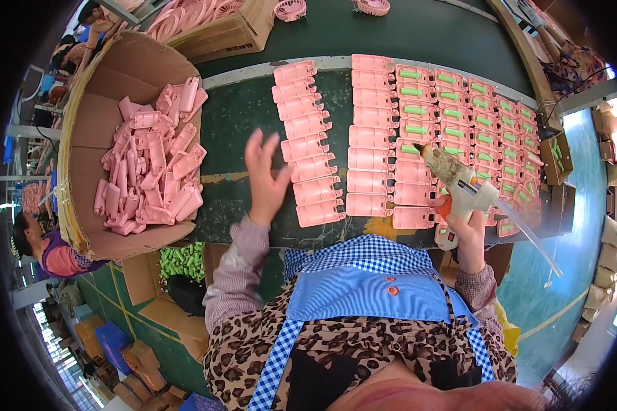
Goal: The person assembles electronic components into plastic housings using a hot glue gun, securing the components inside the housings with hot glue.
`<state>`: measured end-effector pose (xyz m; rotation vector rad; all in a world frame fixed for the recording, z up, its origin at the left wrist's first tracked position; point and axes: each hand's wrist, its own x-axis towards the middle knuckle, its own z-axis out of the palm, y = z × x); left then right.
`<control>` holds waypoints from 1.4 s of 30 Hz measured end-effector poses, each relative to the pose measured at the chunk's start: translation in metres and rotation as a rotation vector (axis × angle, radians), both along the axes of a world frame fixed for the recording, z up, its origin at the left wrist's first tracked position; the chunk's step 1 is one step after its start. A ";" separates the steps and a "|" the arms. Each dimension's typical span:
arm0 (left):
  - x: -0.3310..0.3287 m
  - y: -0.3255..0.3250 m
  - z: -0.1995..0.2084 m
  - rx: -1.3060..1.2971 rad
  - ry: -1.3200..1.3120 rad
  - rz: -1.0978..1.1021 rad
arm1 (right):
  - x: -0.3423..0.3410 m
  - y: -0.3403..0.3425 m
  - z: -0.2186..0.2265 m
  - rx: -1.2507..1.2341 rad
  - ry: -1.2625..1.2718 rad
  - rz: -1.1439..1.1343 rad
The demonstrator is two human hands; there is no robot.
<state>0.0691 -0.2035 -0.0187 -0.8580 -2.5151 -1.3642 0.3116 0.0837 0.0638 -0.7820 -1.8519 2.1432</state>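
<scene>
My right hand grips a hot glue gun, its fingers wrapped round the handle by the orange trigger. The gun's dark nozzle points up and left over the rows of pink plastic shells, and a clear glue stick trails from its back. My left hand is raised with fingers spread, holding nothing, just left of a slanting column of pink shells. That column and the one beside it have no green pieces in them. Farther right, many shells hold green cylindrical batteries.
At the left stands a large cardboard box with loose pink shells. Below the table, another carton holds green batteries. Pink fan parts fill a box at the back, beside a dark green belt. Other people work nearby.
</scene>
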 end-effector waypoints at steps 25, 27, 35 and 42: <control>-0.115 0.049 -0.019 0.128 -0.131 -0.213 | -0.008 0.002 -0.003 -0.028 0.044 -0.037; -0.094 0.035 -0.025 0.200 -0.225 -0.217 | -0.008 0.004 -0.005 -0.011 0.060 -0.047; -0.062 0.067 -0.030 0.197 -0.182 -0.281 | -0.014 -0.005 -0.001 0.004 0.042 -0.033; -0.043 0.026 -0.026 0.112 -0.109 -0.321 | 0.006 -0.003 -0.007 0.072 -0.074 -0.134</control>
